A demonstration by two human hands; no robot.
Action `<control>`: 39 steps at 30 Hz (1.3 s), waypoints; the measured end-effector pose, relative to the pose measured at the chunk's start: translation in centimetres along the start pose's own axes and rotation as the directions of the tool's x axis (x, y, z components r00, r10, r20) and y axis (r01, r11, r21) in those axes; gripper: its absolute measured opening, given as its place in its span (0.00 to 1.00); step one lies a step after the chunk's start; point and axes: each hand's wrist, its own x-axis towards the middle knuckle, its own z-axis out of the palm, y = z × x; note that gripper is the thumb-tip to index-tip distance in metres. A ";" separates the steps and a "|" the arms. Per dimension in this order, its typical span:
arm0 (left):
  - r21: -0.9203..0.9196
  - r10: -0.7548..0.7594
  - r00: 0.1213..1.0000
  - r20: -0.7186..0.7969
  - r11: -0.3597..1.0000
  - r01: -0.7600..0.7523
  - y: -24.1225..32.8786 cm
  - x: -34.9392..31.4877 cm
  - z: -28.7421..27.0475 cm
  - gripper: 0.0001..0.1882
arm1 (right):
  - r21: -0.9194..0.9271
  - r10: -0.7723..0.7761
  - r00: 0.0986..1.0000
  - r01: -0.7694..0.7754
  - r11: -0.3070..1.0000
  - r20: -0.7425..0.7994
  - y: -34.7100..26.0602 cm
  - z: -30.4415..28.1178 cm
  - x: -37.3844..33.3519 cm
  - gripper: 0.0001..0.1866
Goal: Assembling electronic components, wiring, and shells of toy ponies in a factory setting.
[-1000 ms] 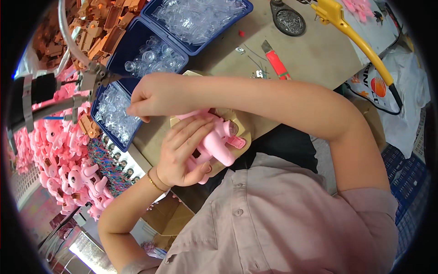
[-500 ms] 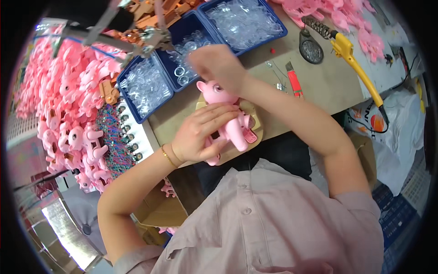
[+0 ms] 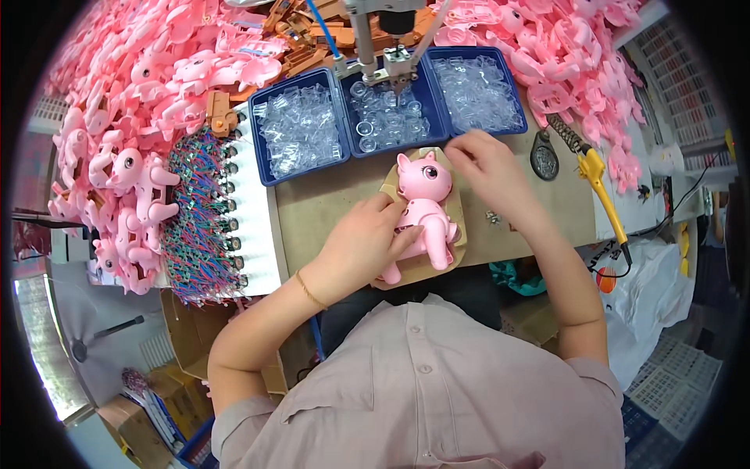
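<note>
A pink toy pony (image 3: 426, 184) with a large dark eye lies on a tan, padded-looking holder (image 3: 461, 205) at the near edge of the table, its head pointing away from me. My left hand (image 3: 361, 244) grips its body from the left, with the thumb across its belly. My right hand (image 3: 491, 173) hovers just right of the toy's head, close to the front edge of the right blue bin (image 3: 512, 129). Its fingers are curled together at the tips; whatever they may hold is too small to make out.
Blue bins (image 3: 269, 178) of clear plastic parts stand behind the toy, with a metal press head (image 3: 397, 66) over the middle one. Pink toy parts (image 3: 148, 74) heap on both sides. Wired components (image 3: 205, 211) lie left; a yellow soldering iron (image 3: 598, 180) rests right.
My view has swung, bringing the bins more squarely ahead. My right hand has come from over the toy's head to its right side. My left hand still grips the toy.
</note>
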 end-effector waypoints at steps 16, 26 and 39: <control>-0.270 0.047 0.993 0.109 0.963 -0.016 2.3 -2.9 -2.2 0.25 | 0.896 0.072 0.991 -0.132 0.424 0.112 -7.1 2.1 -5.3 0.50; 0.039 0.000 0.891 -0.454 0.999 0.019 5.3 -2.2 -1.0 0.30 | 0.706 -0.114 0.959 0.268 0.655 -0.259 -8.7 1.0 -3.9 0.32; 0.004 0.075 0.967 -0.243 0.997 -0.076 4.0 -2.0 -0.6 0.19 | 0.744 0.031 0.992 0.071 0.665 -0.122 -6.7 1.0 -3.7 0.25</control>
